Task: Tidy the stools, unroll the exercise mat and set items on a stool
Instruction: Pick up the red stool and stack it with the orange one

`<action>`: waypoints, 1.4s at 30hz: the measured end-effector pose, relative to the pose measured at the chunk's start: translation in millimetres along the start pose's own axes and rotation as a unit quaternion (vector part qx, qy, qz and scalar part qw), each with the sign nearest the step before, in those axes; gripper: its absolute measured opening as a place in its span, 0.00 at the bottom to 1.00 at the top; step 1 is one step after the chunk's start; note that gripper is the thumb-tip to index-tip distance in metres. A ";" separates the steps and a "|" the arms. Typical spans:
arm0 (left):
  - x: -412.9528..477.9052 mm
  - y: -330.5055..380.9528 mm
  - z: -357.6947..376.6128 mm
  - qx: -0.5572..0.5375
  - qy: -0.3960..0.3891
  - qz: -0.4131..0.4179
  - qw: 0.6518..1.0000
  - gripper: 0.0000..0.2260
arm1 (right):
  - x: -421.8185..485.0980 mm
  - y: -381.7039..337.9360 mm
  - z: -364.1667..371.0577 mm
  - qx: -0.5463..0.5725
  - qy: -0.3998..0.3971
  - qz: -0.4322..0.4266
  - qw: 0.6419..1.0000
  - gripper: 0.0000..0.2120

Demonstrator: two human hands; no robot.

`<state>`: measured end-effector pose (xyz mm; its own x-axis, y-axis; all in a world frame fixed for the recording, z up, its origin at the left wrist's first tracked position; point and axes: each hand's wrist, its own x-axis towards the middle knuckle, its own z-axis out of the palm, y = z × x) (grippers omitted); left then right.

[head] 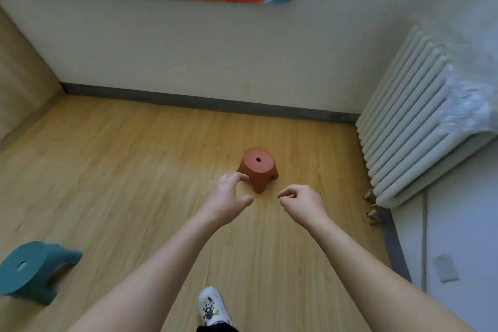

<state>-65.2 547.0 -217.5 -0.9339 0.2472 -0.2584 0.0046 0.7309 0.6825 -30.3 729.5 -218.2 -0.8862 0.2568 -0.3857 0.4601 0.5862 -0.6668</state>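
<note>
A small terracotta-red round stool [258, 167] with a centre hole stands upright mid-floor, well apart from a teal stool [32, 271] tipped on its side.

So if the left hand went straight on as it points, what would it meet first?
Probably the red stool, just ahead of the left hand. Nothing shows between them, though depth is unclear from this one view.
</note>
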 end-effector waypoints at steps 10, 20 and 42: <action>180.8 -23.9 -73.4 0.041 -0.050 0.019 0.998 0.21 | 158.7 -84.4 16.5 0.075 0.011 0.060 0.995 0.08; 417.1 -31.3 -66.4 0.063 -0.120 -0.001 0.991 0.26 | 384.6 -75.5 19.5 0.123 0.030 0.149 0.981 0.17; 784.6 -311.6 230.7 -0.009 -0.281 -0.202 0.938 0.43 | 705.4 191.7 267.8 0.209 0.048 0.455 0.865 0.37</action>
<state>-716.9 660.0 -790.7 -0.5228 0.2528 -0.8141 -0.3194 0.8273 0.4620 -552.5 817.2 -788.9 -0.1390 0.5394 -0.8305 0.9310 -0.2147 -0.2952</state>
